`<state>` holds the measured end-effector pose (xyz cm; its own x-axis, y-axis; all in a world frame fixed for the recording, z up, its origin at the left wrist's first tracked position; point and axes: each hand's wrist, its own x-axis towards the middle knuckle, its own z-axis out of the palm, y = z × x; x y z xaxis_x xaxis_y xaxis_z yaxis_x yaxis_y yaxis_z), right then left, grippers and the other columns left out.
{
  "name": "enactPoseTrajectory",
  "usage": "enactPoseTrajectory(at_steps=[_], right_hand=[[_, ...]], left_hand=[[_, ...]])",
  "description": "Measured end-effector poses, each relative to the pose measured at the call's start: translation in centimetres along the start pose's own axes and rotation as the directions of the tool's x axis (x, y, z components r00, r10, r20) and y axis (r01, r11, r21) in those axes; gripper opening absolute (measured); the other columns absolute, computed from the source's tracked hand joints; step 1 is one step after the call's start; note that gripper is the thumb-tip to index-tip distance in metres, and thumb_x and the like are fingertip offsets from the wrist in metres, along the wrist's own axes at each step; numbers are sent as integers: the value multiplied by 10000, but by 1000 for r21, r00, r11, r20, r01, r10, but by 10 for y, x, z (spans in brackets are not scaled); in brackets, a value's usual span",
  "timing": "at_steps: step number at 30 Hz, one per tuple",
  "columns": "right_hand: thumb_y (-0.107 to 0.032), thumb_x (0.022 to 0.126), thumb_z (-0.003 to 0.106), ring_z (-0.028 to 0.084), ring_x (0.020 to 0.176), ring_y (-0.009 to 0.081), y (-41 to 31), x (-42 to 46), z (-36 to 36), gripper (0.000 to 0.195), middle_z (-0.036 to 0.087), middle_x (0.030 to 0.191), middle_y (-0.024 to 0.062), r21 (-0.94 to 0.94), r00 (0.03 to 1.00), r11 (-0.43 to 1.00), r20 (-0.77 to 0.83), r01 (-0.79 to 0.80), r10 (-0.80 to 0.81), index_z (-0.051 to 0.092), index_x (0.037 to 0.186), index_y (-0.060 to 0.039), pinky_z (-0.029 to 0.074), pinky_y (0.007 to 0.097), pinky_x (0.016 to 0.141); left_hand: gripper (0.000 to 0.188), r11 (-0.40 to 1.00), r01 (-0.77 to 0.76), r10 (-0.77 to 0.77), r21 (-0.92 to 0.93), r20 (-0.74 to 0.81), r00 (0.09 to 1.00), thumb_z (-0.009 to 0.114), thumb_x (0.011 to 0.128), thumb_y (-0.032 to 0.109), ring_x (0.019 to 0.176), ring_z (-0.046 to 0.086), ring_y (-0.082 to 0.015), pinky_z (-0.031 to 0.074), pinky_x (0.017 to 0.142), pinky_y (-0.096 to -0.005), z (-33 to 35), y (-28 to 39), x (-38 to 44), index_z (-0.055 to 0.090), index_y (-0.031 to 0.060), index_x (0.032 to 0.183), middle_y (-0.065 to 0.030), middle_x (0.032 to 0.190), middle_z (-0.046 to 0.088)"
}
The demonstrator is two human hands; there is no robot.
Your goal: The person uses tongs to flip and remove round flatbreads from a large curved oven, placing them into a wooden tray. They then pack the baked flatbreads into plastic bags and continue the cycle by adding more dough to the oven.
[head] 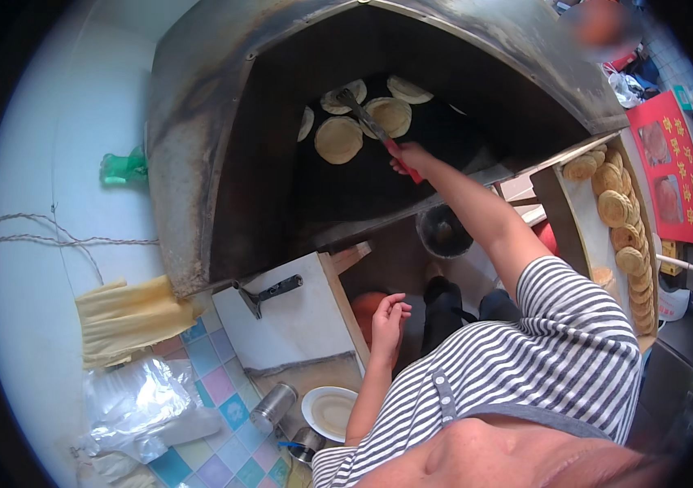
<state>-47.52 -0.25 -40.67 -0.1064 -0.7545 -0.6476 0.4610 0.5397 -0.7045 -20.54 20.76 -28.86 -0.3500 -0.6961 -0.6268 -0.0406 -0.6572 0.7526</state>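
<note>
My right hand (pixel 413 161) grips the red handle of a long metal tool (pixel 371 125), reaching into the wide opening of a metal oven (pixel 200 122). The tool's slotted head rests over a round flatbread (pixel 344 97) at the back of the dark baking surface. Around it lie several more pale flatbreads, one (pixel 388 118) beside the tool's shaft and another (pixel 338 140) nearer to me. My left hand (pixel 391 314) hangs in front of my body with loosely curled fingers and holds nothing.
A scraper with a black handle (pixel 280 287) lies on a white board (pixel 298 329) at left. Below are a metal canister (pixel 274 407) and a white plate (pixel 329 413). Browned flatbreads (pixel 615 208) line a tray at right, beside a red sign (pixel 670 168). A dark round container (pixel 444 230) sits below the oven's edge.
</note>
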Motion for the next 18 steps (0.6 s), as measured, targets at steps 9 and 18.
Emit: enactPoseTrajectory(at_steps=[9,18], right_hand=[[-263,857,468,512,590,113,59,-152,-46,268,544,750,47,38,990,993,-100,107,-103,473,1021,-51,432,224,492],[-274,843,494,515,545,123,77,-142,-111,238,561,725,53,282,948,951,-317,126,-31,490,932,-53,434,236,475]], left_hand=[[197,999,-32,33,26,-55,998,415,855,78,700,513,-98,438,677,-215,-8,-20,-5,511,10,1014,-51,793,557],[199,996,-68,66,54,37,997,410,854,79,712,510,-94,433,685,-214,4,-6,14,514,5,1007,-45,793,551]])
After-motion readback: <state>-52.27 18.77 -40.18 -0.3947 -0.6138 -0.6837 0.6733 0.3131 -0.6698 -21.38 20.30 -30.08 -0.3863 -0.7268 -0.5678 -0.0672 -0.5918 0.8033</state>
